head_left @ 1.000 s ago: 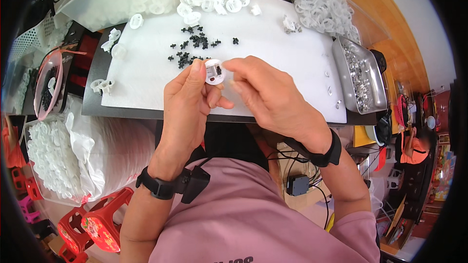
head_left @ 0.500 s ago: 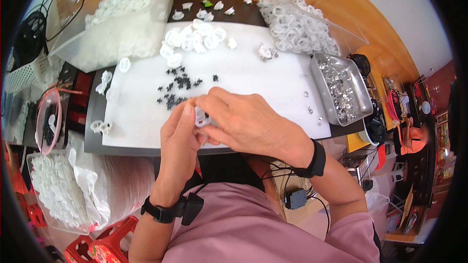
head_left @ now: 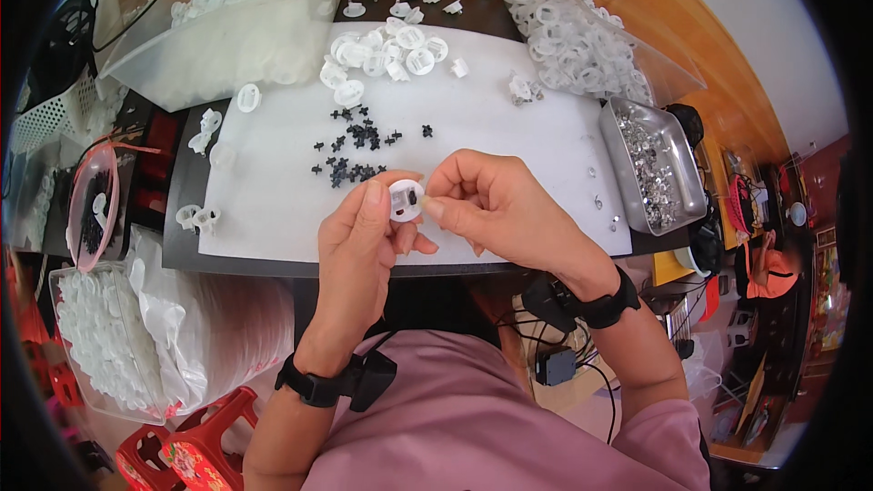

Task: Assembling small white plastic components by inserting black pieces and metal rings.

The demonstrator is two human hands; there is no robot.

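Pinching the white round cap [head_left: 406, 200] at frame centre, left hand [head_left: 364, 236] steadies its rim while right hand [head_left: 486, 205] fingers clench something small against it; best kept level above the table [head_left: 509, 155].

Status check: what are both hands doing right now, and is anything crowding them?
Left hand pinching white round cap. Right hand fingertips on the cap's right edge. Small black parts scattered on white mat just beyond, not touching.
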